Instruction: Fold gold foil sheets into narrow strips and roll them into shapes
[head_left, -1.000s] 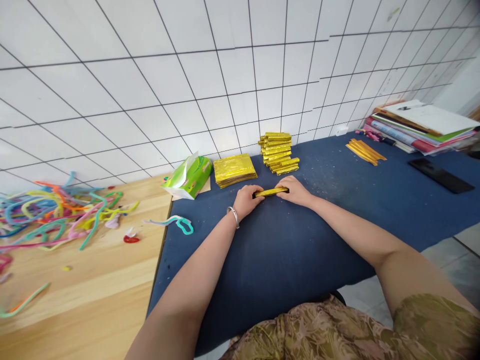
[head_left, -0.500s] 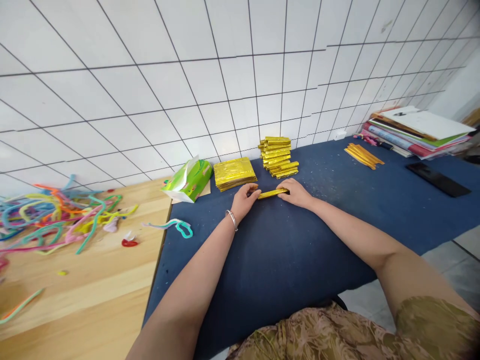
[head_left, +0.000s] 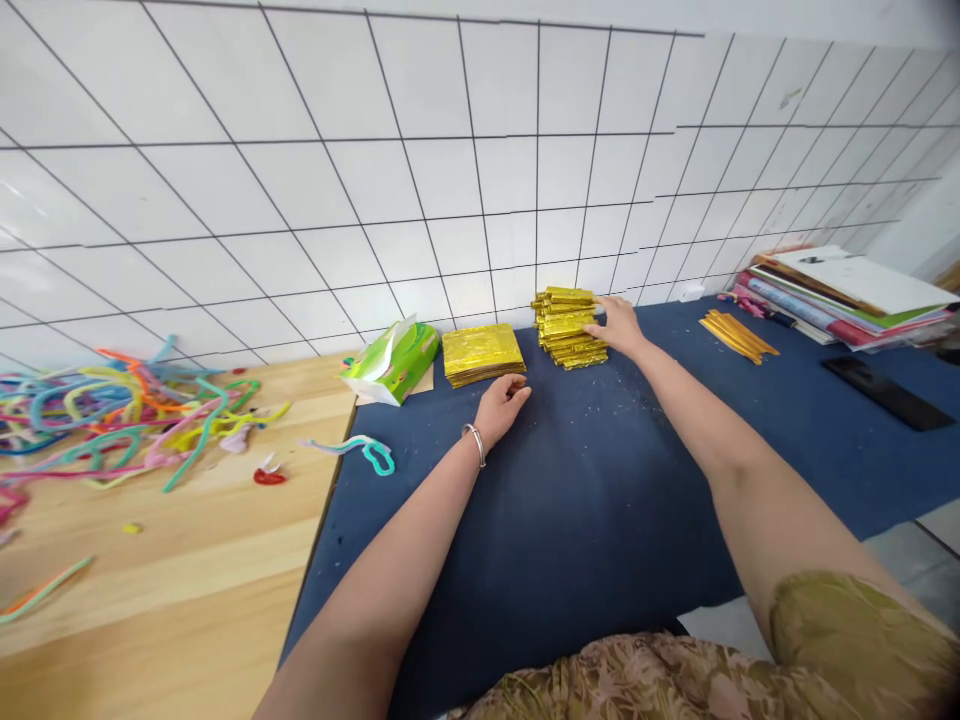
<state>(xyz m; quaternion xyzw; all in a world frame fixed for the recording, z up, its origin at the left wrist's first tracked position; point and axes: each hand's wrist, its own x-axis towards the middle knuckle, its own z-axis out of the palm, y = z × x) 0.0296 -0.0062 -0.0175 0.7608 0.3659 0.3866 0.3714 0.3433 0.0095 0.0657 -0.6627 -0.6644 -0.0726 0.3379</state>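
Observation:
My left hand (head_left: 502,407) rests on the dark blue cloth just in front of a flat stack of gold foil sheets (head_left: 484,352). Its fingers curl loosely, with thumb and fingertips a little apart and nothing visible between them. Farther right, my right hand (head_left: 618,326) is at the right side of a pile of narrow folded gold foil strips (head_left: 568,328). Thumb and fingers are spread apart against the ends of the strips; no single strip is plainly gripped.
A green tissue pack (head_left: 397,365) lies left of the sheets. Colourful pipe cleaners (head_left: 142,410) tangle on the wooden table (head_left: 195,590). Rightward on the cloth (head_left: 570,530) are orange-gold strips (head_left: 739,336), a black phone-like slab (head_left: 886,392) and stacked folders and papers (head_left: 847,290).
The folded gold strip held between both hands has left them. My right hand has moved up and right to the strip pile; my left stays near the sheet stack. The view tilted up slightly.

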